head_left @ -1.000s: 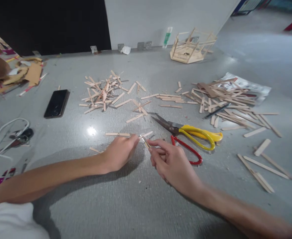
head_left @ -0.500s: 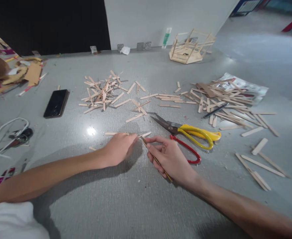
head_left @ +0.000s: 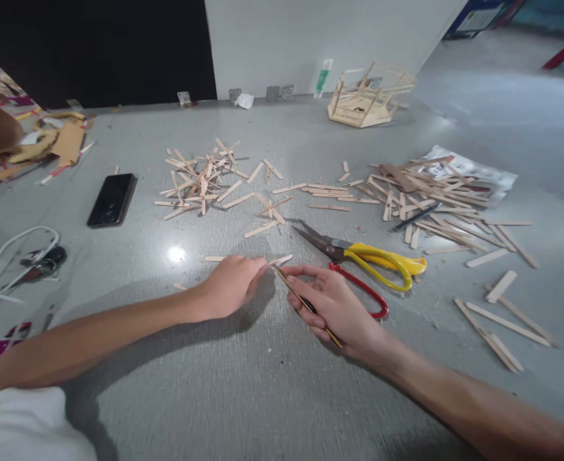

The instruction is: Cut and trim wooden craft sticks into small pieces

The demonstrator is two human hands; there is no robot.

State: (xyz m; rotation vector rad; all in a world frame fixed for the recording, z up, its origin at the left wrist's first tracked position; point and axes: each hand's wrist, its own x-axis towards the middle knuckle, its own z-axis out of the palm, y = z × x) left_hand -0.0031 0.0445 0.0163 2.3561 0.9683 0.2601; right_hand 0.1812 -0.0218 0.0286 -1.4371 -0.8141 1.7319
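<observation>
My left hand (head_left: 233, 285) is closed on a flat wooden craft stick (head_left: 283, 260), whose pale end sticks out past the fingertips to the right. In a pen-like grip, my right hand (head_left: 332, 301) holds a slim gold-and-black tool (head_left: 305, 303); its exact kind is not clear. The tool's tip meets or nearly meets the stick beside my left fingertips. Another craft stick (head_left: 214, 258) lies just behind my left hand. Scissors with a yellow handle (head_left: 382, 266) lie past my right hand, their dark blades pointing away to the left. A red handle loop (head_left: 365, 291) shows beside my right wrist.
Loose craft sticks form a left pile (head_left: 202, 179) and a right pile (head_left: 435, 205), with a dark pen (head_left: 416, 216) on the right one. A phone (head_left: 112, 200), white cable (head_left: 15, 246), glue stick (head_left: 323, 78) and stick-built frame (head_left: 370, 99) stand or lie around.
The tool in my right hand has tilted and shifted slightly toward the lower right. My left hand keeps its hold on the craft stick. The whole view has moved a little.
</observation>
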